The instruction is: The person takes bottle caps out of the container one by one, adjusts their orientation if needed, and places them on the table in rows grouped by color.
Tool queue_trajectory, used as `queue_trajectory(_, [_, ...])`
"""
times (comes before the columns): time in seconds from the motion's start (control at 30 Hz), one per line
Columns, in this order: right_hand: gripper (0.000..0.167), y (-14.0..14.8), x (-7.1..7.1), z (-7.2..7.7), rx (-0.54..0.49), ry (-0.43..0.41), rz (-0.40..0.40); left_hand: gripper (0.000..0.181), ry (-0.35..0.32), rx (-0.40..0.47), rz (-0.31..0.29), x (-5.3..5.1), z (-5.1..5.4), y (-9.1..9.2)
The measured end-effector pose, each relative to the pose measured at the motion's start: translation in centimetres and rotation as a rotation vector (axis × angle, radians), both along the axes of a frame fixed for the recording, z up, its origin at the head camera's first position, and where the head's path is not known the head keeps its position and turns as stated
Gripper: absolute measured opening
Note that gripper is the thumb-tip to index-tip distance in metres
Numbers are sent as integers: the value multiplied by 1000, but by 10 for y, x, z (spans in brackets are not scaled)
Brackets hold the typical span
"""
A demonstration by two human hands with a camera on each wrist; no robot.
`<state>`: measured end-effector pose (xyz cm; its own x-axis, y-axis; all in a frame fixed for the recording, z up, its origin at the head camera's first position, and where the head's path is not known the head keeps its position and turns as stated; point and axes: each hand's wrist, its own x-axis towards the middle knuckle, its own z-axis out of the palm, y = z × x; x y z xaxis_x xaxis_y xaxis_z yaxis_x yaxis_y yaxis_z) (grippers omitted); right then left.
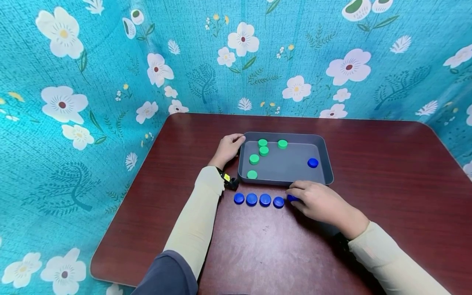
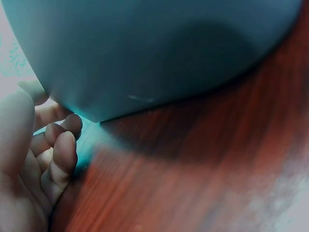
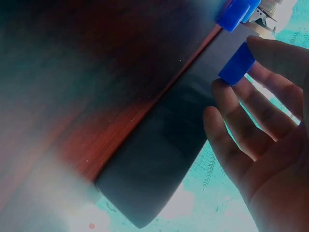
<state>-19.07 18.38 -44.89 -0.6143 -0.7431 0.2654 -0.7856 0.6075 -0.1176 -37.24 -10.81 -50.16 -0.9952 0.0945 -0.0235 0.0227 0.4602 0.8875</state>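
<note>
Presently, we pinch a blue disc (image 3: pixel 236 64) between thumb and fingers of our right hand (image 1: pixel 318 201), beside four blue discs (image 1: pixel 265 199) aligned before the gray tray (image 1: pixel 287 166). With our left hand (image 1: pixel 226 150), fingers curled, we hold the tray's far left corner. Five green discs (image 1: pixel 264 151) lie inside.

Cream sleeves (image 1: pixel 391 259) at four and seven o'clock, navy outer sleeve (image 1: pixel 170 271) at seven — yellow-marked black wrist device (image 1: pixel 233 183) at six.

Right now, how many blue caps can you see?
6 blue caps: four in a row on the table, one in the tray, and one pinched in the right hand, partly hidden.
</note>
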Motion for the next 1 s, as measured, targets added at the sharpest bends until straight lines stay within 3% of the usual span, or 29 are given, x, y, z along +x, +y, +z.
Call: queue_trajectory(1.0, [23,-5,3,-2,44,-56,0,44,-3,-23,-12,2,2,0])
